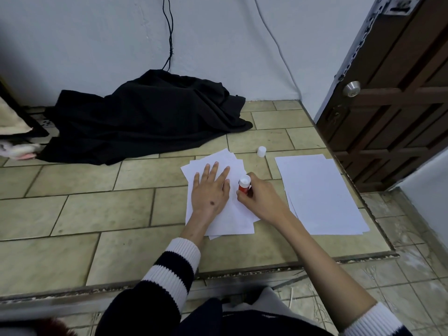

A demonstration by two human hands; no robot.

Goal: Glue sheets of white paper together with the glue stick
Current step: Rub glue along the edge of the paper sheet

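**Glue stick held over a fanned pile of paper**

The glue stick (244, 185), red with its white end up, is gripped in the curled fingers of the right hand (259, 198) at the right edge of a loose, fanned pile of white sheets (232, 214) on the tiled counter (97, 214). The left hand (210, 190) lies flat on that pile, fingers straight and spread, pressing it down. The white cap (261, 151) stands apart, behind the pile. To the right lies a neater stack of white paper (320, 195). A black cloth (145, 120) is heaped against the wall, and a brown door (392, 93) stands at right.
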